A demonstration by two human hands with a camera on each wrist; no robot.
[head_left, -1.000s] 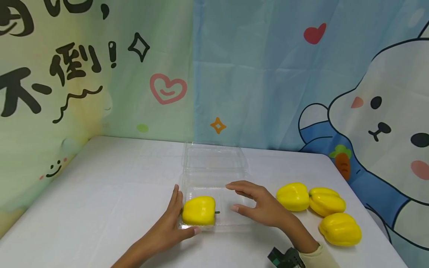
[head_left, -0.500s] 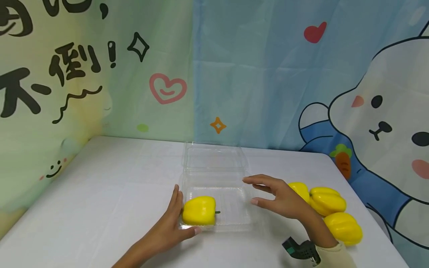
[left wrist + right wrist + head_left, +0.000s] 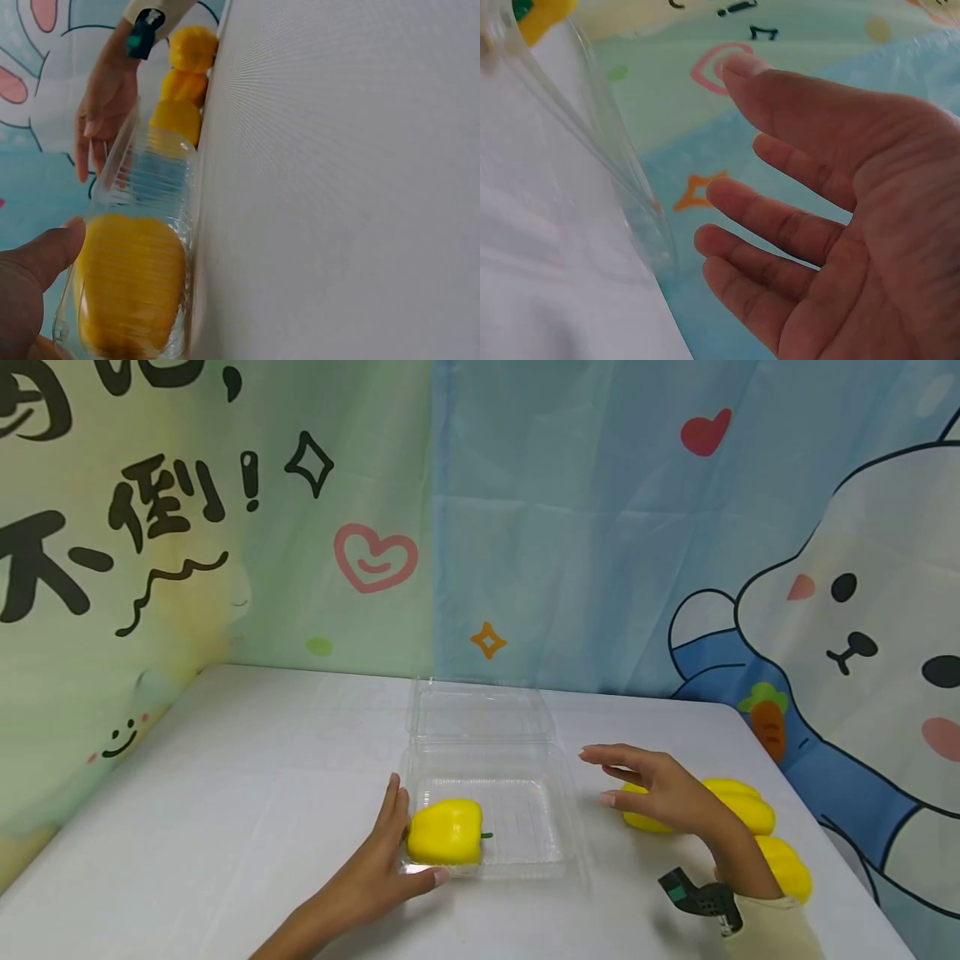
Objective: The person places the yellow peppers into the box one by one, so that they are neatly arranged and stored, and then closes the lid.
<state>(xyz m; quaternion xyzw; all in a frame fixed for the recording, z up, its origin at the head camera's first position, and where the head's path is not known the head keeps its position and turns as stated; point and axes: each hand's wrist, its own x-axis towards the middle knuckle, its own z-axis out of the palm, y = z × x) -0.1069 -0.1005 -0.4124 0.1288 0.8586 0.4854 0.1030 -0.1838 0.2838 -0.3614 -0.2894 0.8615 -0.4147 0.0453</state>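
A yellow bell pepper [image 3: 446,832] with a green stem lies on its side in the left part of a clear plastic clamshell box [image 3: 522,827], whose lid is folded back. My left hand [image 3: 382,868] rests against the box's front left corner, fingers straight along the side and thumb at the front edge. In the left wrist view the thumb [image 3: 56,251] touches the rim beside the pepper. My right hand [image 3: 667,789] hovers right of the box, fingers relaxed and apart, holding nothing. It partly covers more yellow peppers [image 3: 738,806] on the table.
Three loose peppers sit grouped at the right of the white table [image 3: 225,827], the nearest one [image 3: 786,867] partly behind the right forearm. A printed curtain [image 3: 570,527] hangs at the table's back edge. A dark device [image 3: 701,897] is strapped at the right wrist.
My right hand has moved right, away from above the box toward the loose peppers, with nothing in it. The left hand, the box and its pepper have stayed put.
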